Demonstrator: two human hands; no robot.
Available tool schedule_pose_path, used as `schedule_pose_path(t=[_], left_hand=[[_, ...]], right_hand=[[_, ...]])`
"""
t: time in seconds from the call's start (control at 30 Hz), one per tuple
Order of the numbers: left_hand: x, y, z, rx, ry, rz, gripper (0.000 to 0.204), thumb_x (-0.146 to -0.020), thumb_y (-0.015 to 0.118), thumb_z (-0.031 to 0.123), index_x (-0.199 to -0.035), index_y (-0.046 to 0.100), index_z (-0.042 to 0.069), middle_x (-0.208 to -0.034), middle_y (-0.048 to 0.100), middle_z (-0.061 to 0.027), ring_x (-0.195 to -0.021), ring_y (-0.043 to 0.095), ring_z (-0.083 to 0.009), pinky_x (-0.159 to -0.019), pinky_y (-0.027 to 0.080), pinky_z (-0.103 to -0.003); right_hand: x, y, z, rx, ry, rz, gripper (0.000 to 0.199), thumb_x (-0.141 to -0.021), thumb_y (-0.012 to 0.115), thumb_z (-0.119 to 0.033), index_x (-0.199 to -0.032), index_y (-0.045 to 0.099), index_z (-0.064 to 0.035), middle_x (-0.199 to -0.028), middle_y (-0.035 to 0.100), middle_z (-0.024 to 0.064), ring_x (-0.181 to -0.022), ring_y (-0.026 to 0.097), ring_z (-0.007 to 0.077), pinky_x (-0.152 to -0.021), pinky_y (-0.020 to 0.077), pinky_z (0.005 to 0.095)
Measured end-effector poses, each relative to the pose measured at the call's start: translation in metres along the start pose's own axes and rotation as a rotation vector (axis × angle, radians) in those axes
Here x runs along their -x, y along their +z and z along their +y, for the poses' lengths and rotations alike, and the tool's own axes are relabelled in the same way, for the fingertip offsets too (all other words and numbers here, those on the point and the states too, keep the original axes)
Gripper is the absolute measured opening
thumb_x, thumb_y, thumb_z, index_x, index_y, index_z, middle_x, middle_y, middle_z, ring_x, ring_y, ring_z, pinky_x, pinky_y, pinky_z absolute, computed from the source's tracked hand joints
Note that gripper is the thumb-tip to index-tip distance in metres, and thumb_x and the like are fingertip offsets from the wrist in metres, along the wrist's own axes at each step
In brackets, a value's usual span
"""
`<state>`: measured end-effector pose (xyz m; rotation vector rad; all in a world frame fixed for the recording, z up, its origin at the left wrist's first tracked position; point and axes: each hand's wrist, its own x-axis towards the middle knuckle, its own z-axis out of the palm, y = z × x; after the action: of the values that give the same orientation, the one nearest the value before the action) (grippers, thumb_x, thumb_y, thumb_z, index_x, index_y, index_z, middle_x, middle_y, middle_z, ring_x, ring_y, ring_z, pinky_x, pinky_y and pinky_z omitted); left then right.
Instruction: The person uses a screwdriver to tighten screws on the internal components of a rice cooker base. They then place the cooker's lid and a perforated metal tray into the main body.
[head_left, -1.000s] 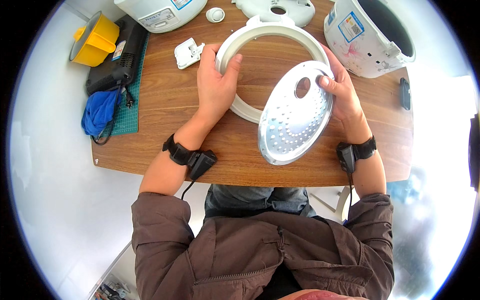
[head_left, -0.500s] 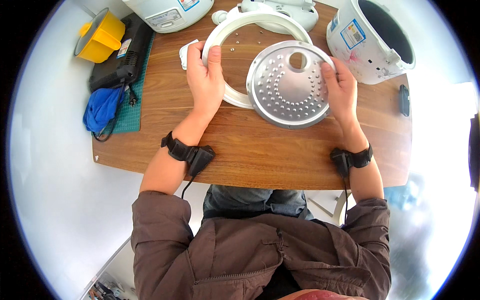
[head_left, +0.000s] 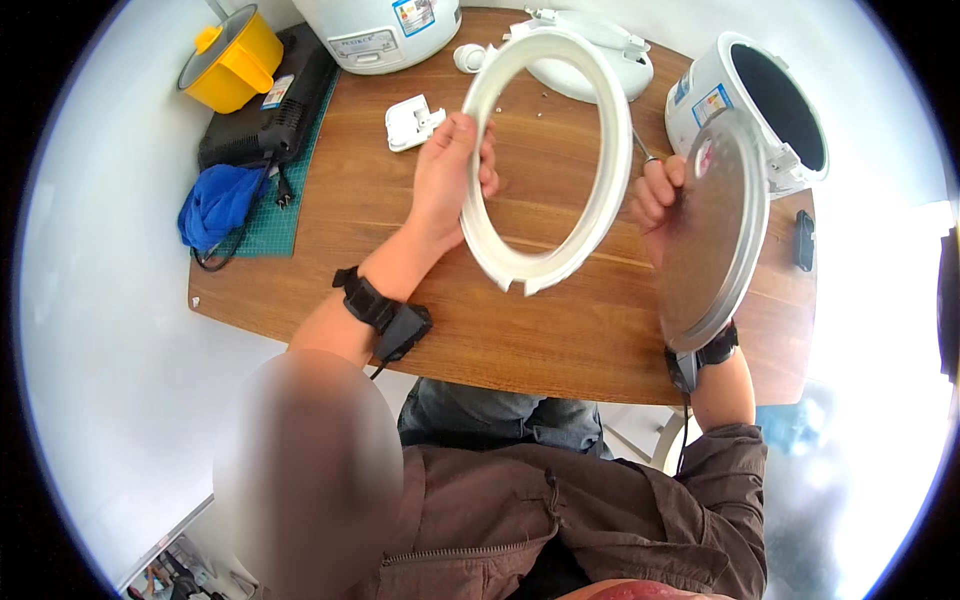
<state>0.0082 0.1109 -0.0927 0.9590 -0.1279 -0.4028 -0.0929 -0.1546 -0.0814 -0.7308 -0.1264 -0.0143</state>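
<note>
My left hand (head_left: pixel 450 180) grips a white plastic ring (head_left: pixel 616 150) by its left side, thumb in front and fingers through the opening. The ring is tilted up above the table, with a notch at its lower edge. On the right, my right hand (head_left: pixel 657 205) holds a round metal plate (head_left: pixel 712 245) turned nearly on edge; the plate hides part of the hand and wrist. A thin metal shaft (head_left: pixel 641 143) shows just beyond the right fingers; whether they touch it I cannot tell. A small white plastic part (head_left: pixel 412 122) lies near my left hand.
A white lid piece (head_left: pixel 590 70) and several tiny screws (head_left: pixel 540 114) lie at the back. A white cooker body (head_left: pixel 690 105) stands back right, another cooker (head_left: pixel 380 40) back left. At left are a yellow container (head_left: pixel 230 75), black box (head_left: pixel 285 95), blue cloth (head_left: pixel 215 207) and green mat (head_left: pixel 272 238).
The metal plate has swung away from the ring to the right and turned from face-up to nearly on edge. The ring has tilted up and moved slightly right with my left hand.
</note>
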Motion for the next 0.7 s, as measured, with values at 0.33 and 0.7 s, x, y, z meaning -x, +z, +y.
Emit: schedule_pose_path(t=[0.33, 0.7], left_hand=[[0.040, 0.045, -0.006, 0.011, -0.537, -0.163, 0.041, -0.111, 0.048, 0.029, -0.143, 0.049, 0.003, -0.111, 0.069, -0.0053, -0.092, 0.069, -0.0120, -0.079, 0.059, -0.027], [0.050, 0.050, -0.003, -0.242, -0.741, -0.251, 0.043, -0.109, 0.051, 0.027, -0.144, 0.050, 0.000, -0.122, 0.069, -0.0101, -0.104, 0.068, -0.0172, -0.093, 0.056, -0.032]], right_hand=[[0.014, 0.027, 0.018, 0.018, 0.119, 0.018, 0.031, -0.111, 0.046, -0.023, -0.136, 0.054, -0.0043, -0.128, 0.063, 0.0075, -0.117, 0.062, 0.0174, -0.105, 0.0499, 0.0376], [0.021, 0.016, 0.031, 0.060, 0.109, -0.056, 0.030, -0.108, 0.053, -0.019, -0.133, 0.058, -0.0033, -0.119, 0.070, 0.0072, -0.110, 0.066, 0.0165, -0.099, 0.0534, 0.0348]])
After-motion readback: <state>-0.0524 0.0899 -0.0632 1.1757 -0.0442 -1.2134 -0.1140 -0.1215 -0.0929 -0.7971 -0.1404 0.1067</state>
